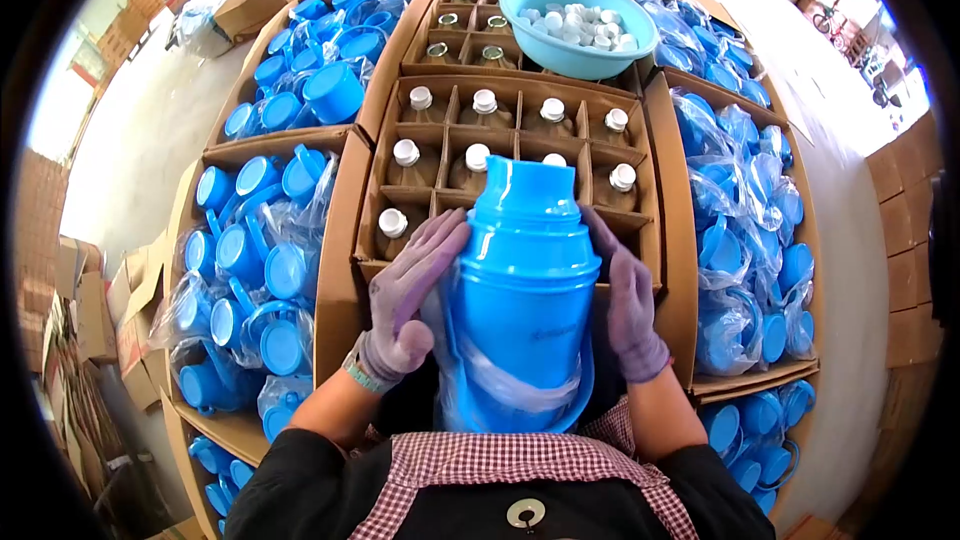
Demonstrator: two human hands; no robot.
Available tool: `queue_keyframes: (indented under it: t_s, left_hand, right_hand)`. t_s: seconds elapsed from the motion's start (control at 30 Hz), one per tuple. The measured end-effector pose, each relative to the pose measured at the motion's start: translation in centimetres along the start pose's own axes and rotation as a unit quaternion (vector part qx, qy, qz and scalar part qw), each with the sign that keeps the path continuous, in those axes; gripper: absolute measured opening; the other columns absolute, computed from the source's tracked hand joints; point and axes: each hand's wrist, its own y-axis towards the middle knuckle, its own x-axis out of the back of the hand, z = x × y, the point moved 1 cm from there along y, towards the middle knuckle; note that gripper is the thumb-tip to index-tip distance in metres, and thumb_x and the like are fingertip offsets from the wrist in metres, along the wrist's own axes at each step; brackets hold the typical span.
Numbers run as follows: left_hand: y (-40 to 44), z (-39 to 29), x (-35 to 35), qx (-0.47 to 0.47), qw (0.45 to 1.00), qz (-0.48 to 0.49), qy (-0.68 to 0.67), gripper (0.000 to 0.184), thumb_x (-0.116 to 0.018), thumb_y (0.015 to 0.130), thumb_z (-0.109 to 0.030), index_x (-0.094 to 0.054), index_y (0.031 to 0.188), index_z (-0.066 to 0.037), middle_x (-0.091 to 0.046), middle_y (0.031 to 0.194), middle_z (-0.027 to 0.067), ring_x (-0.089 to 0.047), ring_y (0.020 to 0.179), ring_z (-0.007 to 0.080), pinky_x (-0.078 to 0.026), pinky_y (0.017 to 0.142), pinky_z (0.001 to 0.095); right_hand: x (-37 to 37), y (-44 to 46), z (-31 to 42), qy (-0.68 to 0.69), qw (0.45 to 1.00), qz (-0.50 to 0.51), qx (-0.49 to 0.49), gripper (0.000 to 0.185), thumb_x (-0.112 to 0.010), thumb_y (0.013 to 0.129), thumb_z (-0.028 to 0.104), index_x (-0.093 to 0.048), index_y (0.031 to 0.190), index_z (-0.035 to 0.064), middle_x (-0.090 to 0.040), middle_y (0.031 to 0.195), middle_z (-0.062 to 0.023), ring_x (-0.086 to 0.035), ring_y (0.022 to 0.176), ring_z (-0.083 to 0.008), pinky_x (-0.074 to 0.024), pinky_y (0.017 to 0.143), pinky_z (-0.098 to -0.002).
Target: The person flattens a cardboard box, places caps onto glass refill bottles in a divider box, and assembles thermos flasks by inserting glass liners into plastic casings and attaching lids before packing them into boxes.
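Flask (530, 285), one, blue, in front of the person, between the apron (440, 450) and the divided box (510, 90); its narrow end points away from the body, its base lies close to the apron, what bears its weight being hidden; clear film (520, 385) loose about its lower part, presumably as a guard against scuffs; left hand (415, 290), gloved, fingers extended along the flask's left flank, not curled round it; right hand (630, 305), gloved, likewise flat-fingered at the right flank, firmness of contact not to be told; the pair set opposite each other, seemingly to keep the flask steady from both sides; bottles (404, 165), white-capped, one to a cell, the card dividers apparently there to stop glass meeting glass; basin (575, 61), pale blue, holding loose caps (585, 25), resting over the farther box, whose visible bottles (492, 55) have bare mouths, a place that likely keeps the caps within reach; blue ware (285, 270), much of it bagged, in boxes to the left, with more ware (720, 245) to the right, both flanking the bottles, probably so either side can be reached from one spot.
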Motion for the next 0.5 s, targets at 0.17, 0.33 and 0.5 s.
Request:
queue_keyframes:
  t_s: [0.17,0.33,0.5]
  left_hand:
    - [-0.9,3.5,-0.7,0.22,0.933,-0.009,-0.285,0.077,-0.054,0.104,-0.047,-0.033,0.157,0.006,-0.051,0.151,0.0187,-0.048,0.14,0.0231,-0.036,0.117,0.0375]
    - [-1.8,6.5,1.4,0.138,0.972,0.186,0.039,0.039,-0.062,0.095,-0.014,-0.061,0.132,-0.002,-0.07,0.104,0.0146,-0.069,0.1,0.0293,-0.052,0.093,0.0396]
    - [0.9,9.4,0.0,0.065,0.949,0.309,0.017,0.031,-0.062,0.089,-0.007,-0.062,0.121,-0.006,-0.069,0.114,0.0213,-0.065,0.106,0.0425,-0.051,0.094,0.0451]
  right_hand:
    - [-0.4,-0.9,-0.2,-0.002,0.999,0.002,0.032,0.083,-0.044,0.106,0.059,-0.034,0.157,-0.0052,-0.041,0.16,-0.0189,-0.036,0.15,-0.0284,-0.0237,0.125,-0.0412]
    - [-1.1,-3.1,0.4,0.05,0.999,-0.008,0.002,0.099,-0.056,0.097,0.067,-0.027,0.16,-0.004,-0.034,0.163,-0.0172,-0.033,0.151,-0.0277,-0.0235,0.124,-0.042]
    - [-1.0,-3.2,0.9,0.052,0.998,-0.015,0.017,0.099,-0.059,0.095,0.068,-0.032,0.156,-0.0051,-0.04,0.158,-0.017,-0.037,0.148,-0.0271,-0.0248,0.123,-0.0425]
